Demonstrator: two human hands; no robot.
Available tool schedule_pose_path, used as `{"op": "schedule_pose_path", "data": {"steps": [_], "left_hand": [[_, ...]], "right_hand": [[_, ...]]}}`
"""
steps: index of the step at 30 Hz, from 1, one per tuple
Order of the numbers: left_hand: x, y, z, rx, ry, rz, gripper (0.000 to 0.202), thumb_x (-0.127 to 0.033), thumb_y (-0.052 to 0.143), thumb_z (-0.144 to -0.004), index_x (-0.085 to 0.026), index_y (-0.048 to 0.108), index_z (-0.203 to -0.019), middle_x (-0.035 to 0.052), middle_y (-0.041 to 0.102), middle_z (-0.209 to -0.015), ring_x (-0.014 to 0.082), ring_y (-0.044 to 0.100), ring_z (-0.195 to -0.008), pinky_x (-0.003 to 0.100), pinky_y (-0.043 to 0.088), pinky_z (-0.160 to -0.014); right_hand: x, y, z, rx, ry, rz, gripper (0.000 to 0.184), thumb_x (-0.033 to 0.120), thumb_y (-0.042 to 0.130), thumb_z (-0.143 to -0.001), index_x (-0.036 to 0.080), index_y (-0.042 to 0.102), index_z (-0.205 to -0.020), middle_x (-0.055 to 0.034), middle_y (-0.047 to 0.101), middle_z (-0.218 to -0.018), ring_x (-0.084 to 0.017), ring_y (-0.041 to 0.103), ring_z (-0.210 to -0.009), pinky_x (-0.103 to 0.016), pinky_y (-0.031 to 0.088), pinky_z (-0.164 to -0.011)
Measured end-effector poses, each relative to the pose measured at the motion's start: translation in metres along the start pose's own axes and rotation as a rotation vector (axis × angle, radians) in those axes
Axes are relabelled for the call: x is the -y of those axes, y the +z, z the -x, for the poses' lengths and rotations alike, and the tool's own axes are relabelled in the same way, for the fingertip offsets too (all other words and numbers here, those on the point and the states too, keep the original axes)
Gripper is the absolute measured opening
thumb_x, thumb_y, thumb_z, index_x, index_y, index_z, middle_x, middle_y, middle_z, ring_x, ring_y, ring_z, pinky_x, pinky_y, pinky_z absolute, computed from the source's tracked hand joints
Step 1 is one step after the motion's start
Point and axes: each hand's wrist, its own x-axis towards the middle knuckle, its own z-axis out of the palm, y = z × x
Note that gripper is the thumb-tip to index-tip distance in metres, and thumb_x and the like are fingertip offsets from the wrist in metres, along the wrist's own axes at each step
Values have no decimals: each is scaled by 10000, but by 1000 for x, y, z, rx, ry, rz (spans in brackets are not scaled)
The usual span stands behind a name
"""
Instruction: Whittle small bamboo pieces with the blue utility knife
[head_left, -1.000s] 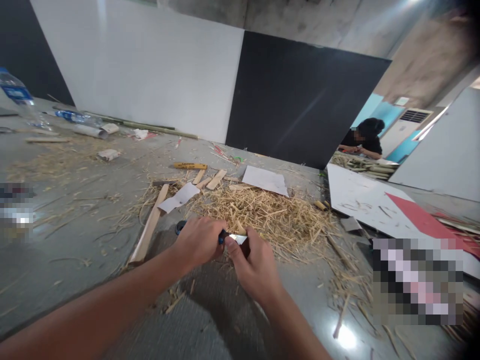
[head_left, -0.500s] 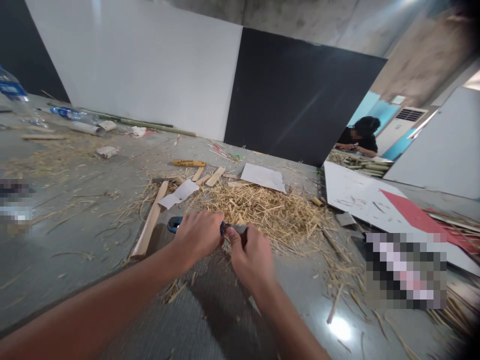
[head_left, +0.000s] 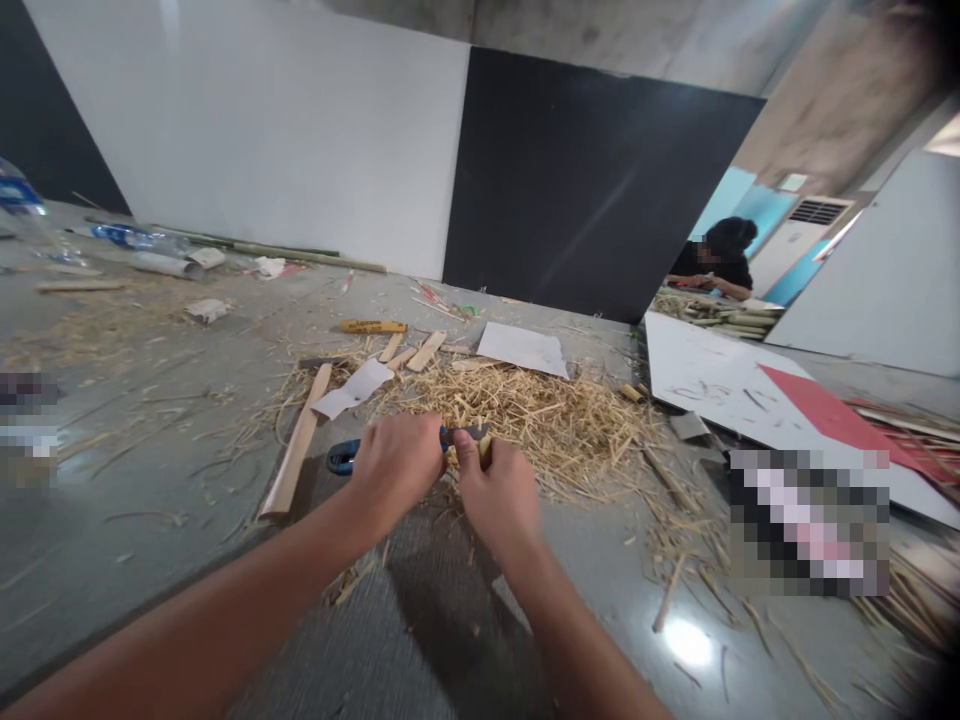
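Note:
My left hand (head_left: 401,450) is wrapped round the blue and black handle of a knife (head_left: 343,457), whose butt sticks out to the left. The knife's short dark blade points right, toward my right hand (head_left: 501,490). That hand is closed on a small pale yellow piece, perhaps bamboo, mostly hidden by the fingers. Its thumb lies against the blade. Both hands are close together above the near edge of a heap of straw-coloured shavings (head_left: 540,420).
A wooden strip (head_left: 300,445) lies left of my hands. White paper (head_left: 523,348) and a yellow marker (head_left: 373,326) lie beyond. White and red boards (head_left: 705,375) are at right, plastic bottles (head_left: 135,237) at far left. Another person (head_left: 724,260) sits in the background.
The knife handle has shifted slightly left with my left hand. The pale piece shows more plainly beside the blade. The whole view has moved a little.

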Motion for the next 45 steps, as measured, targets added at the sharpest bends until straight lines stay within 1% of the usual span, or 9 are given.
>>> {"op": "schedule_pose_path", "data": {"steps": [7,11,13,18,24,30,39,42,45], "left_hand": [[1,0,-9,-7,-26,-11,257,-262,396,-866,-172,636,-883,152,704,-819,331,685,-790,390,484,-648],[7,1,-12,-84,-81,-19,216,-299,408,-863,-181,583,-911,136,686,-801,324,676,-778,369,464,-624],[9,4,-9,-92,-11,38,217,-346,447,-855,-184,535,-969,117,671,-835,309,665,-803,365,464,-646],[20,11,1,-153,324,266,295,-295,459,-876,-169,408,-1138,135,530,-1173,246,590,-1000,353,476,-798],[32,10,-3,-141,573,441,304,-320,422,-958,-175,421,-1225,117,539,-1187,219,536,-1094,366,455,-928],[35,12,-1,-131,758,393,356,-239,439,-954,-209,448,-1309,103,573,-1285,235,526,-1185,422,438,-991],[34,5,6,-71,784,392,355,-287,402,-966,-174,470,-1296,112,639,-1208,237,613,-1070,362,488,-865],[33,2,7,-31,748,359,341,-332,404,-960,-156,489,-1239,110,666,-1098,242,636,-949,357,482,-772],[32,-4,8,31,727,327,273,-354,389,-961,-168,545,-1087,75,667,-934,217,624,-814,332,448,-689]], "right_hand": [[-3,4,-8,-27,83,-24,457,567,468,-880,234,471,-568,-46,550,-534,-149,409,-437,-273,211,-424],[-11,2,-10,-9,93,-118,483,578,473,-871,231,425,-539,0,462,-488,-125,358,-438,-266,188,-422],[-15,-2,-9,48,58,-252,475,567,523,-845,228,384,-543,36,398,-486,-108,337,-453,-254,193,-428],[-22,-13,-6,191,-1,-528,409,529,597,-814,224,380,-650,78,334,-550,-89,315,-500,-227,244,-456],[-25,-15,-5,165,-103,-539,346,491,578,-855,203,456,-708,71,343,-587,-92,328,-540,-223,265,-489],[-26,-13,-3,141,-166,-545,307,465,565,-862,212,447,-734,60,381,-619,-102,355,-565,-229,293,-511],[-26,-13,-1,201,-200,-534,273,443,540,-892,194,514,-784,49,428,-629,-101,384,-565,-234,306,-515],[-24,-15,0,255,-232,-530,260,433,522,-907,186,541,-828,41,454,-652,-103,409,-581,-236,322,-537],[-24,-19,0,274,-262,-489,287,450,501,-915,190,521,-794,38,455,-649,-107,420,-584,-240,318,-546]]}}
